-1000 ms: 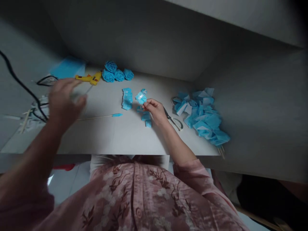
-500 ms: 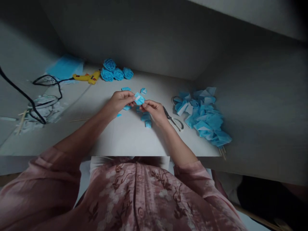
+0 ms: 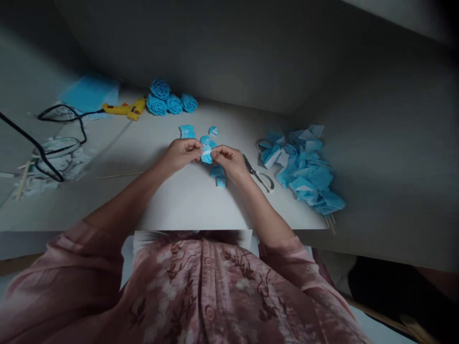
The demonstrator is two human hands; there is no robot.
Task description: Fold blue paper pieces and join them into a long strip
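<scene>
Between my hands is a small blue paper petal (image 3: 206, 155) with a white patch on it. My left hand (image 3: 183, 154) pinches its left side between thumb and fingers. The fingertips of my right hand (image 3: 229, 161) close on its right edge. Other small blue paper pieces (image 3: 187, 131) lie on the table just beyond my hands, with another piece (image 3: 213, 130) to their right. A few blue scraps (image 3: 220, 181) sit below my right fingers. Scissors (image 3: 258, 175) with pale handles rest right of my right hand.
Finished blue paper roses (image 3: 167, 99) stand at the back, beside a yellow glue gun (image 3: 125, 110) with a black cord. Blue sheets (image 3: 89, 93) lie back left, above white scraps and a tape-like ring. A heap of blue paper flowers (image 3: 308, 172) on sticks fills the right. A thin stick (image 3: 118, 175) lies left.
Both hands have come slightly lower with the petal, and it has turned between my fingers. More of the loose blue pieces behind it now show. The view has shifted a little.
</scene>
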